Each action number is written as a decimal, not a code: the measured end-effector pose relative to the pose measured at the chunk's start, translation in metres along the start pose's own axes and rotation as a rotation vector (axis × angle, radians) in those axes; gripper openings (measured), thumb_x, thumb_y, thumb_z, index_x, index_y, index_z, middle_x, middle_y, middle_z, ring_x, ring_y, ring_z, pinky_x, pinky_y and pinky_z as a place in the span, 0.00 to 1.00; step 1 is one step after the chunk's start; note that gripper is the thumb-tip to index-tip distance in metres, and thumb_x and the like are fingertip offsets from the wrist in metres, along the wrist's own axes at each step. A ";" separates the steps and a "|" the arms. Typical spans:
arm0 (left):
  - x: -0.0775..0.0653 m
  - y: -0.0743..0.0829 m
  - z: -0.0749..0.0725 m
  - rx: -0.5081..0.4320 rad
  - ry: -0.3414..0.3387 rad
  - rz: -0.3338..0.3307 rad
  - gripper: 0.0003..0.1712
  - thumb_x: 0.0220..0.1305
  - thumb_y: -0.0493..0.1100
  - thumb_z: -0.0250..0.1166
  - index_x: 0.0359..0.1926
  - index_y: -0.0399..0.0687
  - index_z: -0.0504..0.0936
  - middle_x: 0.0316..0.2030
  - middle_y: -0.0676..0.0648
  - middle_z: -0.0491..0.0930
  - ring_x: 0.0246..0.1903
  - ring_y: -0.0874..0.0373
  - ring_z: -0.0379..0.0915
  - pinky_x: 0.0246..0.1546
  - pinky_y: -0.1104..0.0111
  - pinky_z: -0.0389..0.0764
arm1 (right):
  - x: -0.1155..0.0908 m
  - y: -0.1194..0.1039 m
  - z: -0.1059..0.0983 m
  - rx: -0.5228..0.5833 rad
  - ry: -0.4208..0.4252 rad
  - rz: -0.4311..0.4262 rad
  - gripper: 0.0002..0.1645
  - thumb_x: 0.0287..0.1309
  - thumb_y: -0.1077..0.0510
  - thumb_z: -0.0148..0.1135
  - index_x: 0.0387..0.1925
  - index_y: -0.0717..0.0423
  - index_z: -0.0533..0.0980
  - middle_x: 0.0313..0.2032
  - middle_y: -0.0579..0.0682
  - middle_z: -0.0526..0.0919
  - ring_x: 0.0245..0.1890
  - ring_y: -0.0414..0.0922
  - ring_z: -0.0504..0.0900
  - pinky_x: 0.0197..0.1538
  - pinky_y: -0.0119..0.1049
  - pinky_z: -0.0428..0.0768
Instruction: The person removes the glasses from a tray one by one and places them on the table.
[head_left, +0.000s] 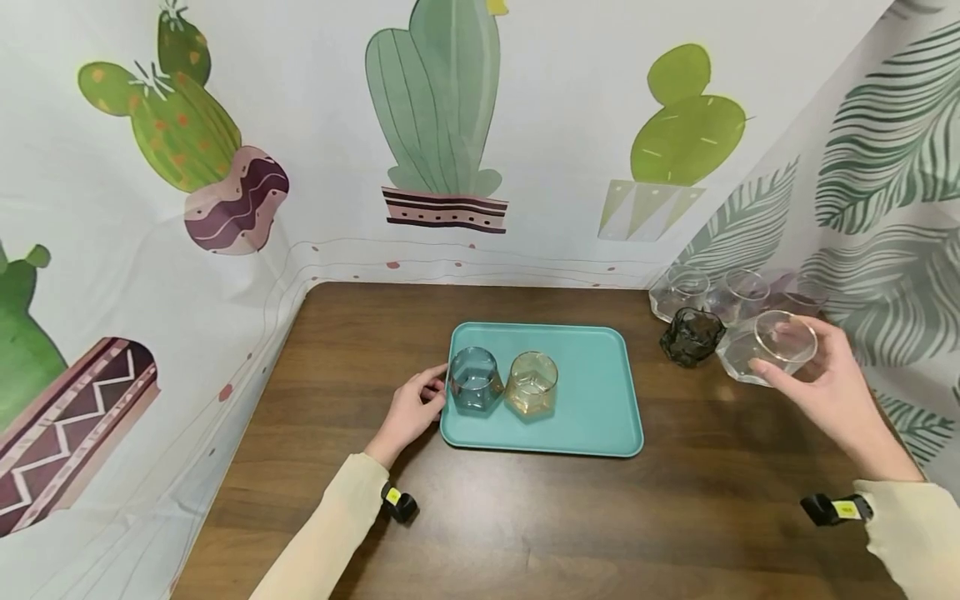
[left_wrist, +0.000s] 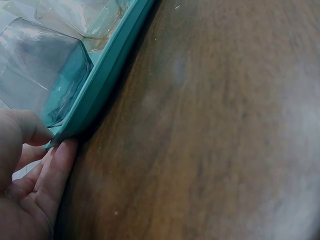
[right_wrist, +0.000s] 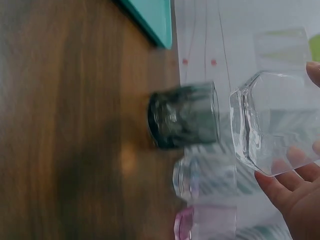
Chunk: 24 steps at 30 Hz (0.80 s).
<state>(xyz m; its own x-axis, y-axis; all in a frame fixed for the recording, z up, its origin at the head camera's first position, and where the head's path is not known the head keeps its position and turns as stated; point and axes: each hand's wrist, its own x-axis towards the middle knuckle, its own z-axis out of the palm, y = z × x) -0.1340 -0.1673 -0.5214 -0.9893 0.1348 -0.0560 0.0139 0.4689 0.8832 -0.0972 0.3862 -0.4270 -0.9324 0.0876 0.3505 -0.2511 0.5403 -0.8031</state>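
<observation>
My left hand (head_left: pixel 411 410) pinches the left rim of a teal tray (head_left: pixel 592 383), which lies on the wooden table. In the left wrist view the tray's rim (left_wrist: pixel 95 95) sits between the fingers. On the tray's left half stand a blue-grey glass (head_left: pixel 474 385) and an amber glass (head_left: pixel 532 385), side by side. At the right, my right hand (head_left: pixel 836 392) holds a clear, faceted glass (head_left: pixel 783 340). The right wrist view shows this clear glass (right_wrist: pixel 275 122) raised off the table, thumb on one side and fingers on the other.
A dark grey textured glass (head_left: pixel 692 337) stands between the tray and the right hand. Behind it, near the patterned cloth wall, are two clear glasses (head_left: pixel 687 290) (head_left: pixel 746 292) and a pinkish-purple glass (right_wrist: pixel 210 222). Cloth (head_left: pixel 555 125) printed with cacti borders the table (head_left: pixel 525 525).
</observation>
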 end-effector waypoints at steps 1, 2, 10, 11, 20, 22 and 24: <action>0.000 0.000 0.000 0.001 0.002 0.001 0.28 0.67 0.31 0.62 0.69 0.42 0.78 0.44 0.41 0.81 0.41 0.52 0.80 0.30 0.67 0.87 | 0.003 0.002 -0.004 -0.002 -0.002 0.018 0.43 0.52 0.79 0.69 0.67 0.54 0.66 0.53 0.38 0.76 0.51 0.28 0.77 0.47 0.13 0.73; 0.000 -0.001 0.000 0.004 0.004 0.001 0.29 0.67 0.31 0.62 0.69 0.42 0.78 0.44 0.41 0.81 0.41 0.52 0.80 0.30 0.67 0.87 | 0.005 0.004 -0.007 -0.010 -0.005 0.039 0.42 0.54 0.77 0.70 0.66 0.51 0.66 0.53 0.37 0.75 0.50 0.27 0.77 0.47 0.12 0.72; -0.001 0.000 0.000 0.011 0.015 0.013 0.28 0.67 0.31 0.62 0.68 0.41 0.78 0.44 0.41 0.81 0.40 0.51 0.80 0.30 0.67 0.87 | 0.019 0.021 -0.026 -0.018 0.012 0.157 0.35 0.60 0.69 0.70 0.62 0.42 0.67 0.49 0.31 0.76 0.42 0.21 0.78 0.42 0.12 0.73; -0.001 0.000 0.000 0.010 0.015 0.010 0.28 0.67 0.31 0.62 0.68 0.42 0.78 0.44 0.41 0.81 0.41 0.51 0.80 0.30 0.67 0.87 | 0.020 0.023 -0.026 -0.038 0.020 0.177 0.35 0.61 0.67 0.71 0.63 0.43 0.67 0.48 0.29 0.76 0.41 0.21 0.77 0.41 0.12 0.73; 0.000 -0.001 0.001 0.020 0.026 0.006 0.28 0.66 0.31 0.63 0.68 0.43 0.79 0.44 0.42 0.82 0.40 0.53 0.80 0.30 0.68 0.86 | 0.032 0.052 -0.017 -0.223 0.012 0.279 0.51 0.62 0.52 0.73 0.75 0.68 0.57 0.50 0.39 0.70 0.34 0.25 0.70 0.33 0.16 0.70; 0.000 0.000 0.001 0.013 0.027 0.004 0.28 0.66 0.31 0.63 0.68 0.43 0.79 0.44 0.42 0.82 0.40 0.53 0.80 0.30 0.68 0.86 | 0.034 0.058 -0.013 -0.248 0.007 0.289 0.52 0.62 0.51 0.73 0.75 0.70 0.57 0.52 0.49 0.70 0.33 0.27 0.68 0.32 0.17 0.69; 0.000 -0.001 0.001 0.001 0.027 0.005 0.28 0.66 0.31 0.62 0.67 0.42 0.79 0.44 0.42 0.81 0.40 0.53 0.80 0.29 0.68 0.86 | 0.036 0.065 -0.010 -0.261 0.010 0.294 0.51 0.62 0.51 0.73 0.74 0.71 0.57 0.53 0.58 0.69 0.33 0.30 0.68 0.31 0.18 0.68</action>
<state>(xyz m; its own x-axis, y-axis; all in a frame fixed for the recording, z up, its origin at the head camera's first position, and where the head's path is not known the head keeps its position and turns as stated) -0.1343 -0.1664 -0.5226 -0.9927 0.1141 -0.0390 0.0192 0.4688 0.8831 -0.1445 0.4328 -0.4618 -0.9520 0.2775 0.1290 0.1021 0.6853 -0.7211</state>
